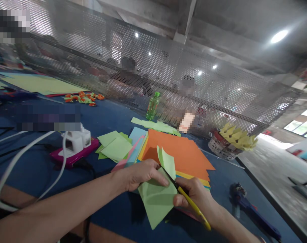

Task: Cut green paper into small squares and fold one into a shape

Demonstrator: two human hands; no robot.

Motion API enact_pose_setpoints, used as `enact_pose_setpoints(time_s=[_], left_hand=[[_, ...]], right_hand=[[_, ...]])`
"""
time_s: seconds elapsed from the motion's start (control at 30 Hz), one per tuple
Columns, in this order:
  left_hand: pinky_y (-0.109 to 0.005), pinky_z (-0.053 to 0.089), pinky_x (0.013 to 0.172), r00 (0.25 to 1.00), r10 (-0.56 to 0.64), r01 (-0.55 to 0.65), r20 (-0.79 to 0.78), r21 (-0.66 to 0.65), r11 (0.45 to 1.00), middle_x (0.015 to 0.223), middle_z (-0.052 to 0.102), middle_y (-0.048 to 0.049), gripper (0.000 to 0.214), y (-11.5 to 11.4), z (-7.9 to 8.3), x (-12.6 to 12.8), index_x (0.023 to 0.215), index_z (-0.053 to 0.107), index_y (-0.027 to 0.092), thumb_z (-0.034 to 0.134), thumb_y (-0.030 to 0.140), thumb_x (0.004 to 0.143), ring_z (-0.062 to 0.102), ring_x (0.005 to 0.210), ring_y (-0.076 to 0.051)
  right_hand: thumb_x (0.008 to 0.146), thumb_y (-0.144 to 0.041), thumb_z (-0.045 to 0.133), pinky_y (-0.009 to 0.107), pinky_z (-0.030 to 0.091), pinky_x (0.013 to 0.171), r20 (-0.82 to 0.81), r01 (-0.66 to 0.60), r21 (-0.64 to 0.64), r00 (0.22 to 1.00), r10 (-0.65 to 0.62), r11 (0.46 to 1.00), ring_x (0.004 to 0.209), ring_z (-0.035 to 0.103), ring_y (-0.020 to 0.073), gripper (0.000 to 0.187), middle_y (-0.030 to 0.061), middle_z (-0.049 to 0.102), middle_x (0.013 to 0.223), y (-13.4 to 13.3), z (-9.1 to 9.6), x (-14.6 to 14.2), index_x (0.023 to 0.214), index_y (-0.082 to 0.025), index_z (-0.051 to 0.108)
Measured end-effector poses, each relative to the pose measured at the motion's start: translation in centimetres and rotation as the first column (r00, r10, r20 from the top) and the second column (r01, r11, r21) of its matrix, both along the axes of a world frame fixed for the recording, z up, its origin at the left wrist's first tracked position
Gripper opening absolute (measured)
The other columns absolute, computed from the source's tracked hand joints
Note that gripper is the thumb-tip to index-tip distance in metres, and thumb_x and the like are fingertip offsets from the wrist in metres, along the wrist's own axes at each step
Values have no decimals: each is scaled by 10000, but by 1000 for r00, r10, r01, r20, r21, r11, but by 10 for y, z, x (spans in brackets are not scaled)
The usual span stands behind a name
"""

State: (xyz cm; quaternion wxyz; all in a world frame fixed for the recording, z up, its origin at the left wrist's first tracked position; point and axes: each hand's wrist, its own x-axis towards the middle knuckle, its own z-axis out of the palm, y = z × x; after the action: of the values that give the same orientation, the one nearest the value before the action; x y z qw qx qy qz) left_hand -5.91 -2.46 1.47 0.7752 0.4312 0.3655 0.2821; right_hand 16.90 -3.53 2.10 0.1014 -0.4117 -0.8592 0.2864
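My left hand (140, 175) pinches a light green sheet of paper (157, 197) near its upper edge, holding it over the blue table (113, 114). My right hand (196, 197) grips yellow-handled scissors (191, 202) whose dark blades sit in the paper, where a narrow green strip (165, 160) stands up beside the cut. Just behind lies a stack of coloured paper with an orange sheet (178, 152) on top.
Loose green squares (115, 146) lie left of the stack, beside a white and magenta device (76, 145) with a white cable (22, 158). A green bottle (152, 105), a basket with yellow paper points (231, 141), a blue tool (246, 206), and orange-green scraps (84, 98) are around. A perforated metal screen (168, 67) backs the table.
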Motion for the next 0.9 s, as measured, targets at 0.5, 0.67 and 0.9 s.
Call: enact_pose_setpoints(time_s=[0.5,0.67,0.9], left_hand=[[-250,510,594,879,-437,466,-188,155,871,697,710,11,102,-9,21,-28,729,772,231,814,281,650,624,594,-160],[-231,522,577,963,-261,269,-70,161,950,670,729,4,107,-4,34,-35,734,773,207,803,266,651,635,543,-137],[-274,559,690,993,102,-105,61,49,993,761,761,-68,230,11,29,-30,774,760,125,838,282,625,697,666,-177]], right_hand=[[813,-715,548,212,253,486,-107,-64,-301,994,33,951,557,341,92,555,-46,423,611,-16,44,-2,800,-161,568],[848,-551,634,216,248,497,-56,2,-332,998,-22,943,572,319,90,390,-52,409,646,-7,52,28,899,-166,602],[840,-516,644,242,291,530,107,190,-62,977,-183,980,590,400,118,340,-25,494,655,17,37,66,947,-196,683]])
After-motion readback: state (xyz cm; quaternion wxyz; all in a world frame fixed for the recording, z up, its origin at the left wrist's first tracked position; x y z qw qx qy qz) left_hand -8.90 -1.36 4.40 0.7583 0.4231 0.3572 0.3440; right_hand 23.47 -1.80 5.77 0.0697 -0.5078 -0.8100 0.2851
